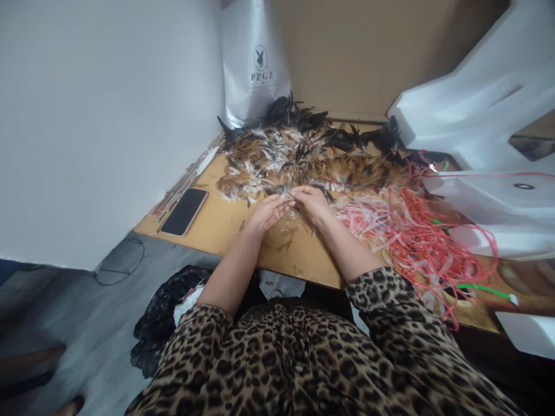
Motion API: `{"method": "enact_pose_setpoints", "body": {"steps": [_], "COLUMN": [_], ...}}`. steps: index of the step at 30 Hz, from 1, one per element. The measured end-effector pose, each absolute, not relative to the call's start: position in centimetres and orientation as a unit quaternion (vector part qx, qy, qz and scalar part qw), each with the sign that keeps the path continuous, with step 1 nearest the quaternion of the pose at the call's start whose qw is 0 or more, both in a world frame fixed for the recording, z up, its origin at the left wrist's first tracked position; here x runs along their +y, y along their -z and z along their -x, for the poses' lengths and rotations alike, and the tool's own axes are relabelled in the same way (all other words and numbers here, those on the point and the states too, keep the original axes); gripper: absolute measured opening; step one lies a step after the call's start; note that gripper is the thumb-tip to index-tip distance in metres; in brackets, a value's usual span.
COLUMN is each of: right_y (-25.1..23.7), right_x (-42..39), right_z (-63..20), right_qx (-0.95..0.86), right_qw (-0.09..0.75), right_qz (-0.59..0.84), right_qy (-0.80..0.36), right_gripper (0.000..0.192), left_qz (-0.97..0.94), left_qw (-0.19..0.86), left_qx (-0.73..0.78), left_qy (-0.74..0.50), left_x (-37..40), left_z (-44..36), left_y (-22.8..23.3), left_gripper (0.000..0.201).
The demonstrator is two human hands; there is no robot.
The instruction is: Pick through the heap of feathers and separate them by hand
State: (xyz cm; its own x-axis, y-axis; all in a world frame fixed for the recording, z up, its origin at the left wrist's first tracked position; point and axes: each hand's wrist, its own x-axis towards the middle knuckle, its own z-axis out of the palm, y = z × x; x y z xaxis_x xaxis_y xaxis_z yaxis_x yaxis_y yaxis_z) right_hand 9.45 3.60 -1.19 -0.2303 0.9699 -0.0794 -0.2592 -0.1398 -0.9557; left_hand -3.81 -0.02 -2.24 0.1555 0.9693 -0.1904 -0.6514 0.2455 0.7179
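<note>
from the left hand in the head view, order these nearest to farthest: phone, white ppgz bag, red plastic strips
From the left hand:
1. phone, to its left on the table
2. red plastic strips, to the right, past the right hand
3. white PPGZ bag, upright at the back

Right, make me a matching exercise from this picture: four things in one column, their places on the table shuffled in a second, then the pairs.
Things:
1. phone
2. feather pile
3. red and pink strips
4. silver bag

Places:
A. right part of the table
B. standing at the back against the wall
C. left part of the table, lying flat
D. just beyond both hands

Pairs: 1-C, 2-D, 3-A, 4-B
</note>
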Motion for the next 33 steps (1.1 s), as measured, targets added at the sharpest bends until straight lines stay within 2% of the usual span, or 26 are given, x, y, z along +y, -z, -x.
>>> {"method": "enact_pose_setpoints", "body": {"steps": [18, 25, 33], "right_y": [1.19, 0.59, 0.67], "right_x": [3.96, 3.63, 3.66], "right_z": [-9.99, -10.14, -10.31], "right_qx": [-0.452, -0.479, -0.552], "right_qw": [0.455, 0.479, 0.466], "right_qz": [0.369, 0.370, 0.375], "right_qy": [-0.672, -0.636, -0.581], "right_gripper": [0.027, 0.027, 0.029], "left_qz": [-0.240, -0.244, -0.269], "left_qw": [0.702, 0.695, 0.711], "left_qx": [0.349, 0.376, 0.381], "left_qy": [-0.573, -0.562, -0.526], "left_x": [-0.16, -0.12, -0.25], "left_z": [3.63, 3.75, 3.70], "left_y": [1.72, 2.01, 1.95], "left_gripper": [0.009, 0.007, 0.005]}}
